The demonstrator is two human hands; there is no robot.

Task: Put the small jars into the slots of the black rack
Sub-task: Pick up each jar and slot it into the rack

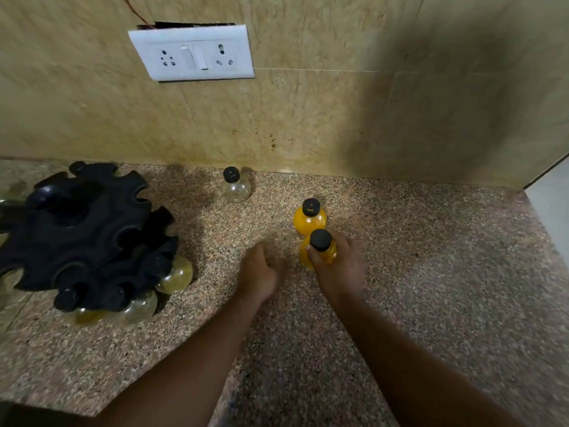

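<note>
The black rack [83, 229] sits far to my left on the counter [431, 272], several jars already hanging in its lower slots. A clear jar [235, 188] stands by the wall. My left hand [260, 272] hovers empty, fingers loosely curled. My right hand [337, 266] wraps an upright yellow jar [320, 252], cap up, seemingly lifted, in front of a second yellow jar [309, 218]. The rack lies leftward across open counter.

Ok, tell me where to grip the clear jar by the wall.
Grip the clear jar around its round belly, coming from the front: it stands upright close to the wall, so its back is shut off, and its black cap is narrow.
</note>
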